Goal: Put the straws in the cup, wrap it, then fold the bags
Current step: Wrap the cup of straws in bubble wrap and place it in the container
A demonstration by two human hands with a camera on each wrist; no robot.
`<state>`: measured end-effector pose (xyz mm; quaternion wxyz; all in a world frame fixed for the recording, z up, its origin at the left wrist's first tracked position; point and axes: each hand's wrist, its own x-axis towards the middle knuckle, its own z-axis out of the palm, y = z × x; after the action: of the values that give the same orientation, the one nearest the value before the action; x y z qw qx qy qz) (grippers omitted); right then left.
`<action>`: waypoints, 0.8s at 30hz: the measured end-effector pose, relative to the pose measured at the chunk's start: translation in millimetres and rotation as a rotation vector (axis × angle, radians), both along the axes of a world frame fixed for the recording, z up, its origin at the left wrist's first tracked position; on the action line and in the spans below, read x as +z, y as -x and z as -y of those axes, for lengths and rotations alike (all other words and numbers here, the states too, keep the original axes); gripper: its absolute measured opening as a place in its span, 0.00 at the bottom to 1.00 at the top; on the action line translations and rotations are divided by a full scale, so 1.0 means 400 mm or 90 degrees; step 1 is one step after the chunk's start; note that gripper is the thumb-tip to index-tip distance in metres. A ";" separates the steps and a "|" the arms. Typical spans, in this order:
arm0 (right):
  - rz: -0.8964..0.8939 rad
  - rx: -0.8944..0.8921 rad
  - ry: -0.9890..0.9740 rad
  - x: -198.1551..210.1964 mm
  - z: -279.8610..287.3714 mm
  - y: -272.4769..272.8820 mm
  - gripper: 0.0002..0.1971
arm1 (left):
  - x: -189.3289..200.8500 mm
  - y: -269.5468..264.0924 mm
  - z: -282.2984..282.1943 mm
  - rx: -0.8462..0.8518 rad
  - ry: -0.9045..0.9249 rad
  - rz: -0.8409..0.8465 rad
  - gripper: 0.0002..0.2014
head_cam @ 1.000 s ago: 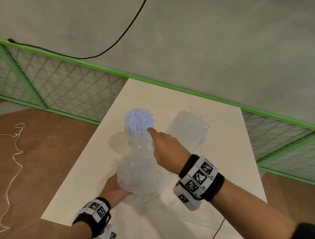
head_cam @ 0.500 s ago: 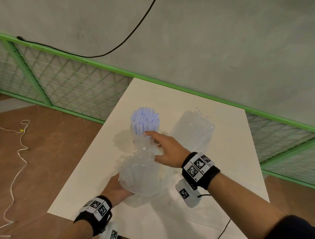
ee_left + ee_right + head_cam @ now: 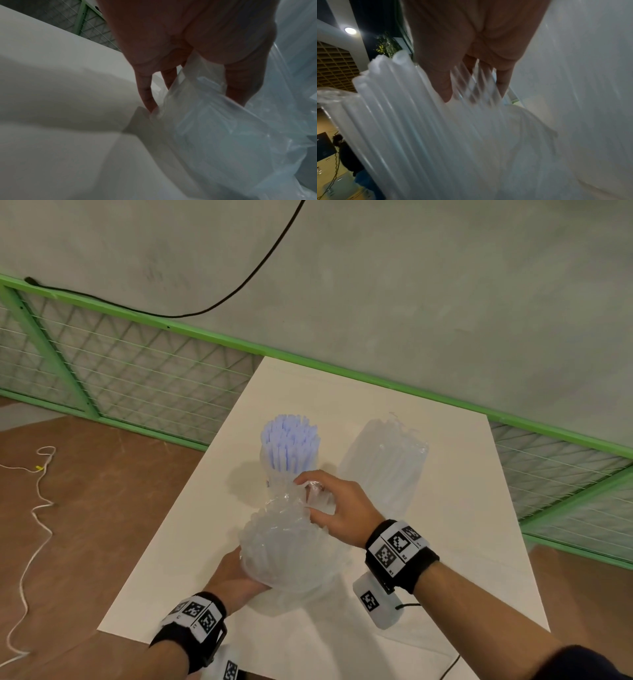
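Note:
A clear cup (image 3: 274, 474) packed with upright pale blue straws (image 3: 289, 440) stands mid-table. Just in front of it, a clear bag of straws (image 3: 284, 546) is held upright above the table. My left hand (image 3: 236, 575) grips the bag's bulging bottom from the left; in the left wrist view its fingers (image 3: 147, 94) and thumb curl round the plastic bag (image 3: 214, 128). My right hand (image 3: 306, 496) grips the bag's narrow neck, index finger over the top. The right wrist view shows the straws (image 3: 419, 121) fanning out under that hand (image 3: 474, 94).
A second clear bag of straws (image 3: 387, 470) lies on the white table (image 3: 462, 542) right of the cup. A green mesh fence (image 3: 137, 378) runs behind the table. White cord (image 3: 34, 508) lies on the floor at left. A person (image 3: 347, 155) stands far off.
My right hand came down from the bag's top beside the cup and curled round its neck. The left hand kept its hold on the bag's bottom.

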<state>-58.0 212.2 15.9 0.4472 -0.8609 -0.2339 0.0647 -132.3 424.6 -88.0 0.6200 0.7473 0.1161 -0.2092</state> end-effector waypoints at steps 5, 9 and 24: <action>0.081 -0.048 -0.014 -0.022 -0.005 0.020 0.09 | 0.000 0.000 0.002 -0.005 0.001 0.007 0.37; 0.045 -0.111 -0.032 -0.021 -0.005 0.035 0.08 | 0.007 -0.002 0.008 -0.031 -0.007 0.006 0.41; 0.140 -0.162 -0.062 -0.048 0.022 0.058 0.14 | 0.005 -0.012 0.017 -0.013 -0.027 0.022 0.40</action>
<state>-81.3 203.3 -3.3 0.4650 -0.8625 -0.1736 -0.0984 -127.4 418.0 -86.2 0.6036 0.7650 0.1022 -0.2000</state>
